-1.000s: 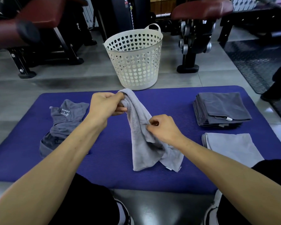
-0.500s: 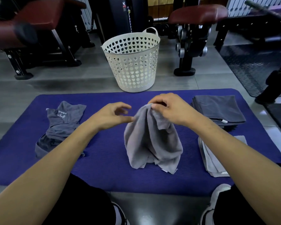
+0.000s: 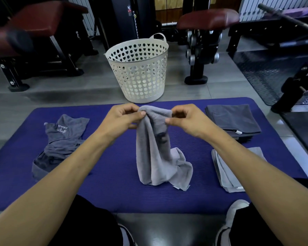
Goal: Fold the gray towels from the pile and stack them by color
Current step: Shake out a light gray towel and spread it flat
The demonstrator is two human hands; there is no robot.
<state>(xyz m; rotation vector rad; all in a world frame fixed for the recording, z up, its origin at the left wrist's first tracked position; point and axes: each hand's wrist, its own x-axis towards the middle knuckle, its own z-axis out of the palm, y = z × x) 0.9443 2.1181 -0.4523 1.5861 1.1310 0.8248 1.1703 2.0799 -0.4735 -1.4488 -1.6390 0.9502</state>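
Overhead, a light towel (image 3: 156, 150) is pinched along its top edge by left hand (image 3: 122, 119) and right hand (image 3: 187, 119), hanging below the fingers onto the mat (image 3: 105, 189).

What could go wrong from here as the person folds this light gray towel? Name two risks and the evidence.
Both hands, left hand and right hand, pinch only the top edge of the light gray towel; its bunched lower end drags on the mat, so the fold may come out crooked. It could also land on the dark gray stack instead of the light gray stack.
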